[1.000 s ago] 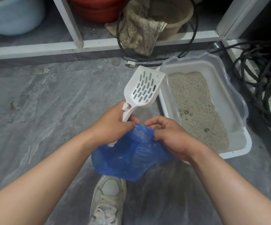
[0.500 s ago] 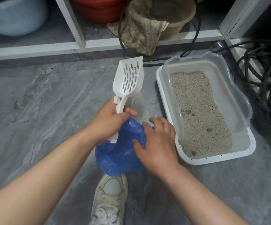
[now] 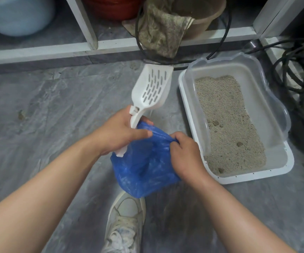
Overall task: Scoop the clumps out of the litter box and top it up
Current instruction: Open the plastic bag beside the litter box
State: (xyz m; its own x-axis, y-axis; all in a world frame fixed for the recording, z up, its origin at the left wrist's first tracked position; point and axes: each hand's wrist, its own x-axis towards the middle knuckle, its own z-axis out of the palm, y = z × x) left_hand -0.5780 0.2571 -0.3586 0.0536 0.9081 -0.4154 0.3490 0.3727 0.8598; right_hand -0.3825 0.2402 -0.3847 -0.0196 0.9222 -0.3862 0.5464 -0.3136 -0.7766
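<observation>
The white litter box (image 3: pixel 282 172) sits on the grey floor (image 3: pixel 47 106) to the right of both hands, its litter (image 3: pixel 227 121) dotted with a few small dark clumps (image 3: pixel 239 143) that are hard to make out. In front of it a blue plastic bag (image 3: pixel 144 172) hangs between the hands, its inside hidden in folds. The left hand (image 3: pixel 118 132) grips the slotted white scoop (image 3: pixel 153 88) by its handle, mostly covered by the fingers, and pinches the bag's edge, while the right hand (image 3: pixel 186 154) clutches the opposite edge.
</observation>
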